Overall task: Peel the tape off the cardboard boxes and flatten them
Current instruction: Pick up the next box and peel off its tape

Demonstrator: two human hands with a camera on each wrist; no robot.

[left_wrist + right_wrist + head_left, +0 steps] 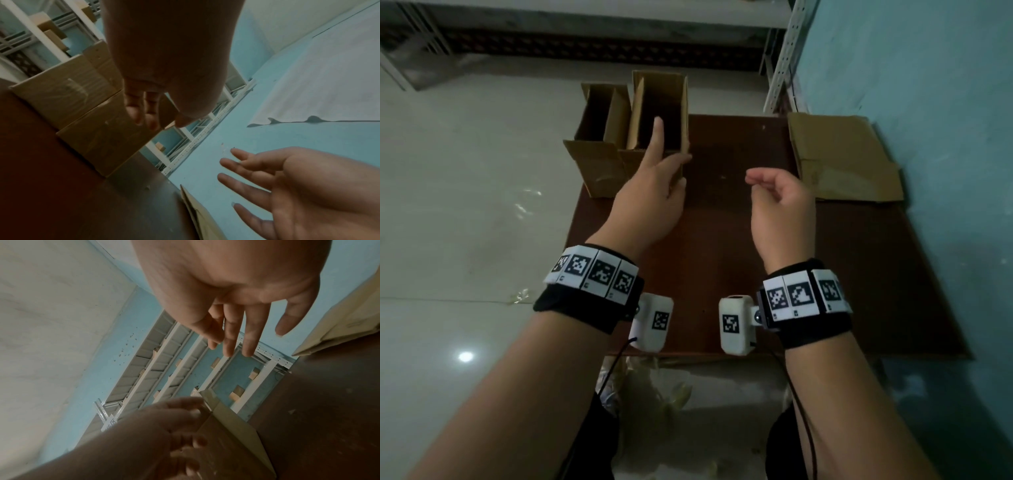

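Observation:
Two open cardboard boxes stand side by side at the back left of the brown board (pixel 722 274): a left box (pixel 599 137) and a taller right box (pixel 659 102). Clear tape (pixel 78 87) shines on the left box's front. My left hand (pixel 664 161) reaches the right box (pixel 102 142), index finger straight up over its opening and thumb at its right wall. The fingers touch the box front (pixel 226 443) without closing round it. My right hand (pixel 767 185) hovers over the board's middle, fingers loose and holding nothing. A flattened box (pixel 842 157) lies at the back right.
Crumpled clear tape (pixel 654 387) lies on the floor below the board's near edge. A white metal rack (pixel 780 68) stands behind the board, against the blue wall (pixel 928 102). Pale tiled floor (pixel 465 205) spreads to the left.

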